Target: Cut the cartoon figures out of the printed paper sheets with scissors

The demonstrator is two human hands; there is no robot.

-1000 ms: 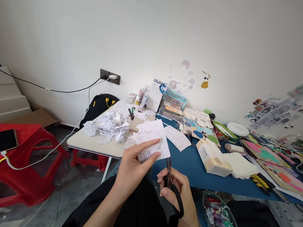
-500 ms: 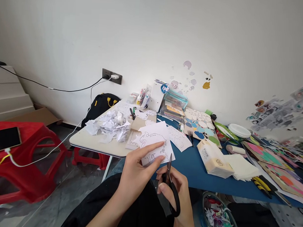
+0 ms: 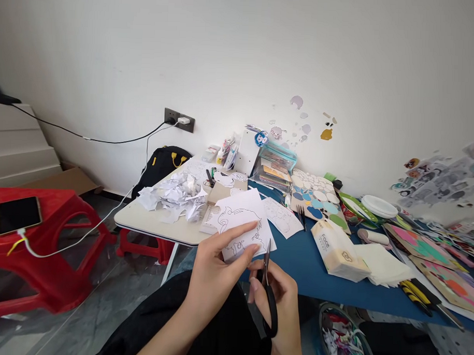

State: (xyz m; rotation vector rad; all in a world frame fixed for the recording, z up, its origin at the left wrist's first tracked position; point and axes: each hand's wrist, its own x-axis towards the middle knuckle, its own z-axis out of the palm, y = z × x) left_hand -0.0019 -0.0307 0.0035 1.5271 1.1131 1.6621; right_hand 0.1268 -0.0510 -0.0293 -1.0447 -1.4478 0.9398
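Note:
In my left hand point(image 3: 218, 265) is a white sheet of paper point(image 3: 241, 206) with a black line drawing, pinched between thumb and fingers. The drawing shows wavy hair and part of a face; my fingers cover some of it. My right hand point(image 3: 281, 295) grips black-handled scissors point(image 3: 270, 313), with the blades pointing up at the paper's lower right edge. The blades look nearly together, and whether they have paper between them is hard to make out. Behind the held sheet, another sheet with a line drawing point(image 3: 284, 216) lies on the blue table surface point(image 3: 296, 257).
A heap of white paper scraps point(image 3: 174, 196) covers part of the cream table at left. To the right sit a tissue pack point(image 3: 337, 253), tweezers point(image 3: 301, 217) and yellow-black tools point(image 3: 415, 296). Below stands a bin of scraps point(image 3: 346, 336). A red stool point(image 3: 59, 264) holds a phone point(image 3: 19, 215).
The view has shifted slightly, so the surroundings sit a little further right. Both hands keep their hold, and the scissors have turned slightly, still beside the paper's lower right edge.

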